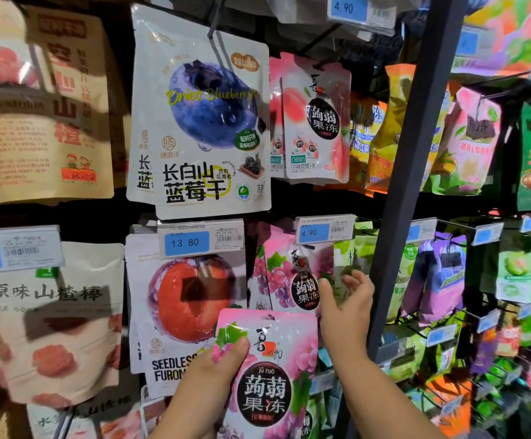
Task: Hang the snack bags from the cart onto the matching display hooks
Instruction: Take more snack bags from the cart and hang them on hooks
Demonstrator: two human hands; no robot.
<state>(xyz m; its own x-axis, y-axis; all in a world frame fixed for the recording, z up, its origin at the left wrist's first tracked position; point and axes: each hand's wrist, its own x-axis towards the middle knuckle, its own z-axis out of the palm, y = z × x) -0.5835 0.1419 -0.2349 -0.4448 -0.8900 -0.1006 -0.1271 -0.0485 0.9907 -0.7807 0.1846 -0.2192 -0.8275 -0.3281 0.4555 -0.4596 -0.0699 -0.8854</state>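
1. Since the left hand [213,372] is only pinching the grape jelly bag [273,384] by its upper left corner (thumb on the front, the other fingers hidden behind), the top middle of the bag is free. That's what you want, because the hang hole should be there, though I can't really make it out here.
2. The bag is upright, label toward you, just below and in front of the hanging grape bags [289,280], and not on the hook yet. Same print, so I'd say that's the matching spot.
3. The right hand [348,307] is up and to the right of the grip, fingers loose and apart, holding nothing. Its thumb is at the edge of the hanging grape bags and its fingertips are by the green bags [357,255] next door. I'd use it to steady the hanging stack or push it back so the hook tip is clear.
4. The hook itself is hidden behind the price tag [324,231] up above the grip, so go partly by feel. Lift the bag past the tag, line the top middle up with the tip, then push away from you.
5. Watch out, a corner pinch lets the bag swing, so keep it flat. Also don't drift left of the grip onto the plum bag [191,296] row, or right onto the green ones.
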